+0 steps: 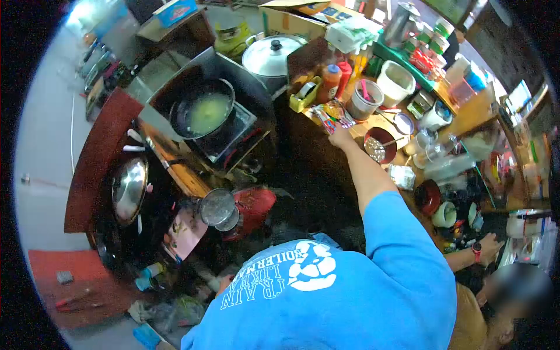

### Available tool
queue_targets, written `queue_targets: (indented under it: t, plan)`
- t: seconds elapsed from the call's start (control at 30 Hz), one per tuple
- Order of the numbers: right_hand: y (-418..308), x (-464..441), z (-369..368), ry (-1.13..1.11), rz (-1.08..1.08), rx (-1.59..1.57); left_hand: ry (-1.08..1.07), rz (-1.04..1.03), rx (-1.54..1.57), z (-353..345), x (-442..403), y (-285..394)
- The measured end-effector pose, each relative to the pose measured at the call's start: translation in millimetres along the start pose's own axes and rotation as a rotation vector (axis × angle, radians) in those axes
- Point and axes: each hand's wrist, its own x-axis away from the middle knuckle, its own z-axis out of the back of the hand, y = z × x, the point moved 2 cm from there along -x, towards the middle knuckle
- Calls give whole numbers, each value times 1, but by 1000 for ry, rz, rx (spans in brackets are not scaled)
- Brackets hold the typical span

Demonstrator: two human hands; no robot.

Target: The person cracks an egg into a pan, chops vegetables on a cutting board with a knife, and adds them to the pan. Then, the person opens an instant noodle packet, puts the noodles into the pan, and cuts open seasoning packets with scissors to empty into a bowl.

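My right arm stretches over the wooden counter, and my right hand (339,137) is at small colourful packets (335,112) near its edge. Its fingers look closed at the nearest packet, but what they grip is too small to make out. Beside this hand are a bowl (382,139) with a perforated ladle (375,150) in it and a tub (365,100) with a pink handle sticking out. Sauce bottles (331,81) and a tape dispenser (305,95) stand behind the packets. Of my left hand (224,284), only a small patch shows beside my blue shirt; its fingers are hidden.
A wok (205,109) with yellowish liquid sits on a stove at the left, behind a metal shield. A lidded pot (273,56) stands beyond it. At lower left are a metal lid (129,189) and a red stool (255,208). Another person's hand (489,248) shows at right.
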Motion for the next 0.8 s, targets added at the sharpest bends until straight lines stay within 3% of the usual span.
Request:
queue_targets:
  t: [0.1,0.13,0.17,0.2,0.23,0.27,0.33,0.4,0.5,0.53,0.57,0.67,0.8]
  plan:
    - [31,-36,-27,29,163,53,102,-69,-153,-4,-1,18]
    - [89,-90,-78,90,297,-137,47,-5,-106,-2,3,21]
    - [45,-47,-44,83,184,243,-4,58,-50,5,-1,22]
    - [20,-11,-28,203,280,-92,96,74,-204,17,4,45]
    - [7,5,-18,239,272,-10,134,85,-128,21,-12,35]
    - [-13,35,-6,71,98,-59,84,90,55,50,0,63]
    - [14,35,-45,269,168,-139,329,70,31,89,5,92]
    - [83,12,-109,131,126,-266,546,12,168,116,-13,88]
    - [63,84,-131,-20,28,-234,748,10,178,176,-20,123]
    - [51,108,-131,-139,-96,-193,809,0,152,187,-33,118]
    - [29,139,-129,-193,-90,-181,870,-10,125,197,-47,112]
    - [33,181,-156,-411,-145,-118,901,-26,126,220,-67,120]
    - [32,231,-177,-550,-66,46,763,219,83,221,-82,157]
